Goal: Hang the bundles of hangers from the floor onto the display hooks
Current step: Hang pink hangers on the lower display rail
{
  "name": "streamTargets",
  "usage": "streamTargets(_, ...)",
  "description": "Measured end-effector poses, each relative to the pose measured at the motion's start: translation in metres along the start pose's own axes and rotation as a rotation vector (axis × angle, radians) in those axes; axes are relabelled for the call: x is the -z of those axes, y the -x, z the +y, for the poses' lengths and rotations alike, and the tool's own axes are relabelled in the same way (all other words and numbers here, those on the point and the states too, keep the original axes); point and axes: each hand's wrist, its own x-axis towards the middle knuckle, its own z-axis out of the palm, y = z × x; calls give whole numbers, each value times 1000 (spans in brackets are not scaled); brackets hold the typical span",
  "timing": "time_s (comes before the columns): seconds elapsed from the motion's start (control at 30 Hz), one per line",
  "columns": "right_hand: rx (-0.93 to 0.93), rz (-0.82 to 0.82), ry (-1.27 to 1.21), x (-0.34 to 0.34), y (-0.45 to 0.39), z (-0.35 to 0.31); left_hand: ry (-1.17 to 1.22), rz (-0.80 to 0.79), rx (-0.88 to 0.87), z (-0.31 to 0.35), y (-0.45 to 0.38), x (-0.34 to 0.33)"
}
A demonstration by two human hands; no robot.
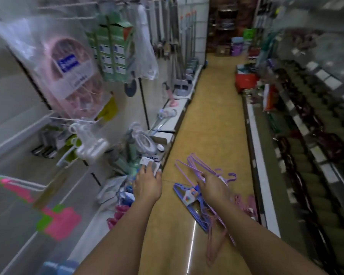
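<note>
Those thin purple wire hanger bundles [199,175] are lying on the tan floor [211,120], near right. Your right hand [213,185] is closing onto them to lift; your left hand [147,182] is flat, open, bracing on the low shelf edge [167,143].

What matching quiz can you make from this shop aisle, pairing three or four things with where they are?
Things:
1. blue plastic hanger bundle
2. purple wire hangers
3. white plastic hangers
4. left hand

Places:
A. on a display hook
B. flat on the floor beneath the right hand
C. at the lower shelf edge
D. on the floor beyond the right hand

Pairs: 1-B, 2-D, 3-A, 4-C
</note>
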Motion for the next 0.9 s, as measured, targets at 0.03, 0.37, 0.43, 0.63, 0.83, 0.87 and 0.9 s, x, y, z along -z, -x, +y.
streamTargets(0.03,-35,2,-3,-3,-4,9,-10,-29,-14,1,-6,-11)
streamTargets(0.37,-289,12,-24,-32,-28,116,-89,-275,-118,30,-20,-121)
streamTargets(0.43,-308,14,-23,-32,-38,137,-75,-297,-125,37,-22,-145)
streamTargets(0.63,-343,-2,32,-40,-78,194,-77,-314,-143,60,-33,-205)
streamTargets(0.83,-236,-97,243,-76,-120,242,-84,-380,-98,56,-46,-292)
streamTargets(0.87,-217,-120,270,-86,-126,248,-91,-393,-90,53,-46,-307)
streamTargets(0.9,-203,-145,278,-98,-134,255,-101,-407,-79,48,-48,-324)
